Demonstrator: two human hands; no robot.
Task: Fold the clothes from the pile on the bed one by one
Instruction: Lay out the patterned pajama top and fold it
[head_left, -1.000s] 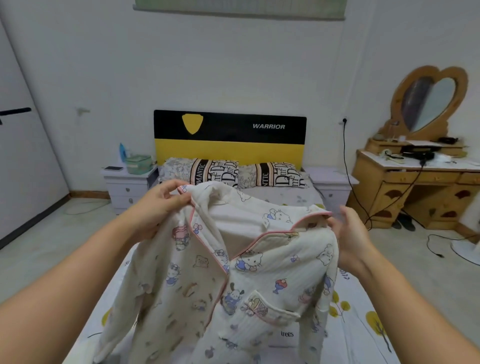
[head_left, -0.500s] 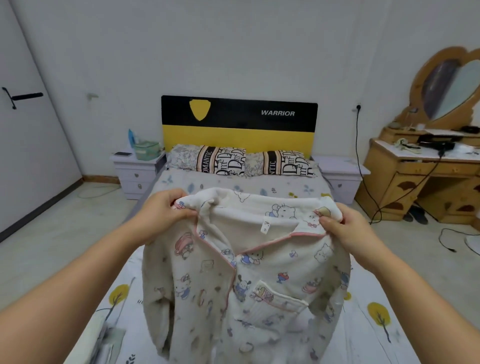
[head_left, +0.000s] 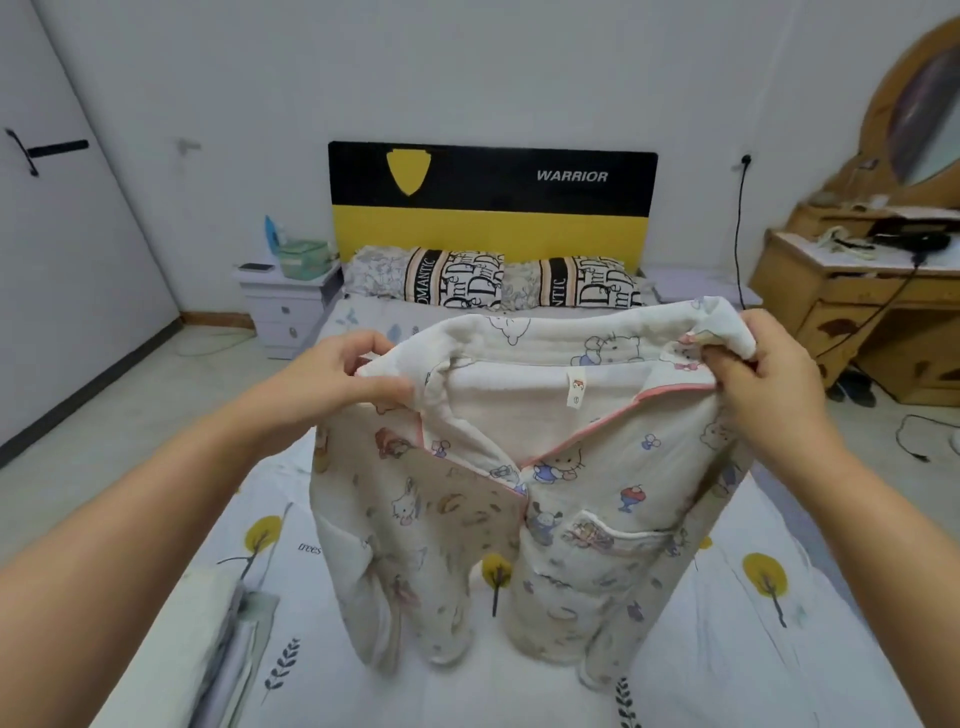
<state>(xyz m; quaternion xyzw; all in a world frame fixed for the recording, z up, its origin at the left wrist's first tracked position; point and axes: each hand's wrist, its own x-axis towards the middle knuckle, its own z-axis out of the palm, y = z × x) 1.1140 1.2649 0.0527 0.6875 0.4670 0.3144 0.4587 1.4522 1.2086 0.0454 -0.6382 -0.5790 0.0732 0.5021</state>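
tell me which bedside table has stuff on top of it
The white bedside table left of the bed: it carries a green box and a dark phone. The bedside table on the right shows nothing on the part in view.

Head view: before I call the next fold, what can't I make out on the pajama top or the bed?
- Pajama top: its back faces away; the neck label print is too small to read.
- Fingertips of the left hand and right hand: tucked into the shoulder fabric.
- Folded cloth at lower left: cut off by the frame edge.
- Bed behind the top: hidden by it.
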